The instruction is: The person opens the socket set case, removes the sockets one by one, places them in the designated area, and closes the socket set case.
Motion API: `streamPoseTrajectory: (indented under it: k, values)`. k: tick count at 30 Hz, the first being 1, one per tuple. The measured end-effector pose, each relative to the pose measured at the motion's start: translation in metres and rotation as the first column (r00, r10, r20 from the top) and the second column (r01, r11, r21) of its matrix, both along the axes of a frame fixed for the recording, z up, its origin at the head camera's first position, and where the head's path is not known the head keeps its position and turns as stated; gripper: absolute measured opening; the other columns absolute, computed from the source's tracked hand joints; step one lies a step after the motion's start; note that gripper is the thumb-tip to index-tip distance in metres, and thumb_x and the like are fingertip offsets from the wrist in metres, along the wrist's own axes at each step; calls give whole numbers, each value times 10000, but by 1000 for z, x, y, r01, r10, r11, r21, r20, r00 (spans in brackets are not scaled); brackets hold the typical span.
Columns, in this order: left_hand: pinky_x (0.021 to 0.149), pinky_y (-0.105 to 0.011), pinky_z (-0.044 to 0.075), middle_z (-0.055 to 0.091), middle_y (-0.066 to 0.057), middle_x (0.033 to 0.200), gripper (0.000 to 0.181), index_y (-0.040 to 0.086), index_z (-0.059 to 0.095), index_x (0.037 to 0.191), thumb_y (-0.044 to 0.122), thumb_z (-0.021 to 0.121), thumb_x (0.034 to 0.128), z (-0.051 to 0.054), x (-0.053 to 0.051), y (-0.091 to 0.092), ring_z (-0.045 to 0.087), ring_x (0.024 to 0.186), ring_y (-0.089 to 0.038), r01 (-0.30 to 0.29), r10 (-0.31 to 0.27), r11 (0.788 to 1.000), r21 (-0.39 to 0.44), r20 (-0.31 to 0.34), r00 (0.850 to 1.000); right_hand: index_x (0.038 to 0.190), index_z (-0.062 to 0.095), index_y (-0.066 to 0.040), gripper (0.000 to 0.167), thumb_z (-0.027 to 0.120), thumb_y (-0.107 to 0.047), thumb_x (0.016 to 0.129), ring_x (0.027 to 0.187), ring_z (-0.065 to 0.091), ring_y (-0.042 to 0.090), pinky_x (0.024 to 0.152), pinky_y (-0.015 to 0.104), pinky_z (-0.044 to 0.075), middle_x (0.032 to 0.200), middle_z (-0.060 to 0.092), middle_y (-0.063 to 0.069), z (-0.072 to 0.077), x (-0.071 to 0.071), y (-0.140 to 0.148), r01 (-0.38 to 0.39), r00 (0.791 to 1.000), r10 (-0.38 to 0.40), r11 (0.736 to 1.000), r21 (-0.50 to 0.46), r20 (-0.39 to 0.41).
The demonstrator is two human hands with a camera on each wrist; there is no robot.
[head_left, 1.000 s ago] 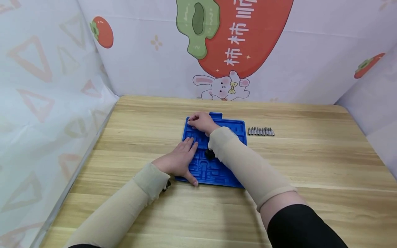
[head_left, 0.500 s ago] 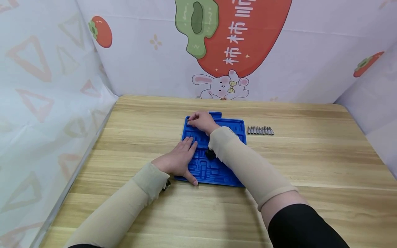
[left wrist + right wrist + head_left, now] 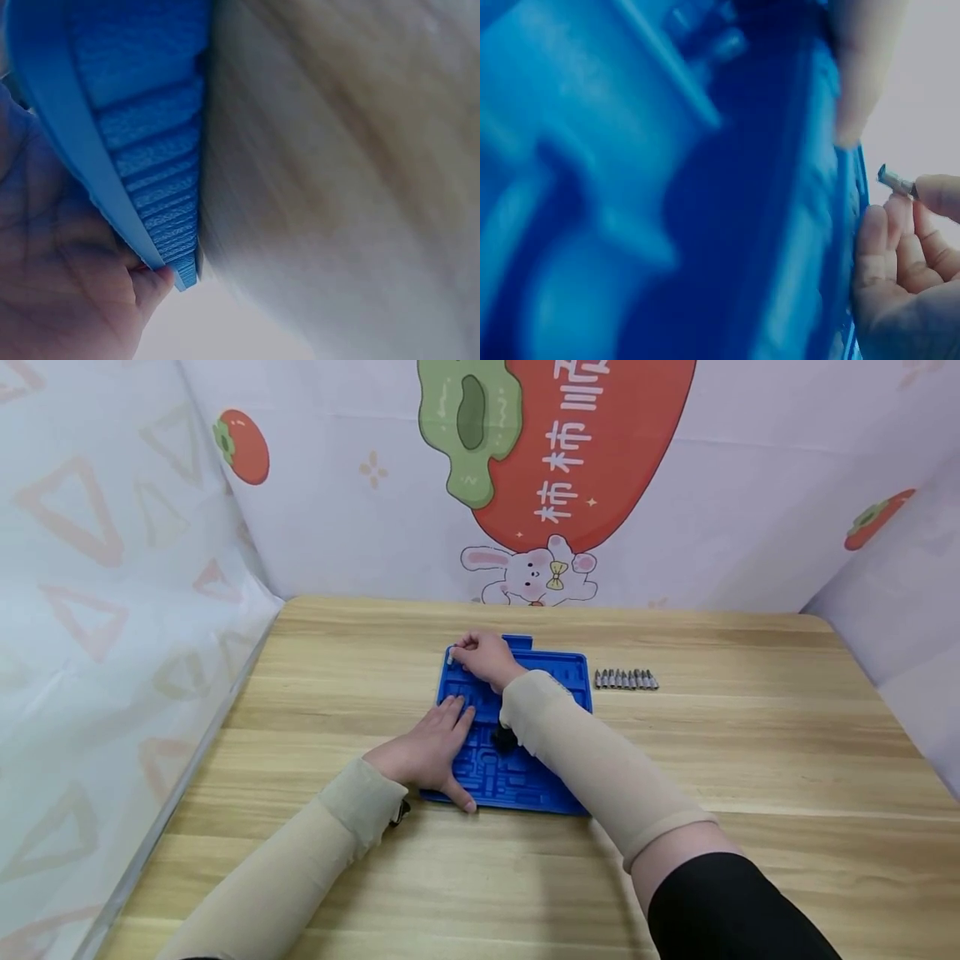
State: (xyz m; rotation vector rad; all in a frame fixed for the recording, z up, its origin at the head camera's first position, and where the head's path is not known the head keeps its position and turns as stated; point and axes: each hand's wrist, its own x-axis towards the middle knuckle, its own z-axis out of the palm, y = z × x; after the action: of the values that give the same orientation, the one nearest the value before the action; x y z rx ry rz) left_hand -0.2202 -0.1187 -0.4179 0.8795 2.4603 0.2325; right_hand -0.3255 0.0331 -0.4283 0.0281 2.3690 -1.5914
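Note:
A blue moulded plastic tray (image 3: 551, 789) with many shaped recesses lies on the table. My right hand (image 3: 487, 658) is over the tray's far left corner, pinching a small silver screwdriver bit (image 3: 896, 182) between thumb and fingers. Whether the bit touches a recess cannot be told. My left hand (image 3: 431, 745) rests on the tray's left edge with fingers spread, the thumb near the front left corner. In the left wrist view, the left palm (image 3: 67, 277) lies against the tray's rim. The right forearm hides part of the tray.
Right of the tray, several silver screwdriver bits (image 3: 627, 680) lie side by side in a row on the wooden table (image 3: 750, 752). A blue tab (image 3: 517, 642) sticks out from the tray's far edge. A printed cloth backdrop (image 3: 337, 527) stands behind the table.
My right hand stays at the tray's far left corner, its fingertips shifting only slightly with the bit. The left hand keeps its place. The whole head view has drifted a little.

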Motion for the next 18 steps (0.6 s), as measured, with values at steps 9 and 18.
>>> streamPoseTrajectory:
  k: [9, 18]
  values:
    - [1254, -489, 25, -10, -248, 1700, 1425, -38, 76, 1636, 674, 871, 693, 2, 2, 0, -64, 1565, -390, -16, 16, 1000, 5, 0, 1000, 1298, 596, 66, 299, 583, -128, 1071, 1038, 632, 273, 981, 388, 542, 1173, 640, 169, 30, 0, 61, 37, 997, -27, 988, -150, 68]
    - [1252, -490, 17, -22, -237, 1701, 1437, -28, 55, 1639, 682, 868, 690, -1, 2, 1, -71, 1564, -384, -19, 19, 1000, 2, 11, 1000, 1355, 523, 109, 370, 548, -144, 1086, 1135, 613, 302, 1044, 405, 504, 1263, 607, 220, 36, 6, 142, 86, 996, -82, 992, -90, 46]
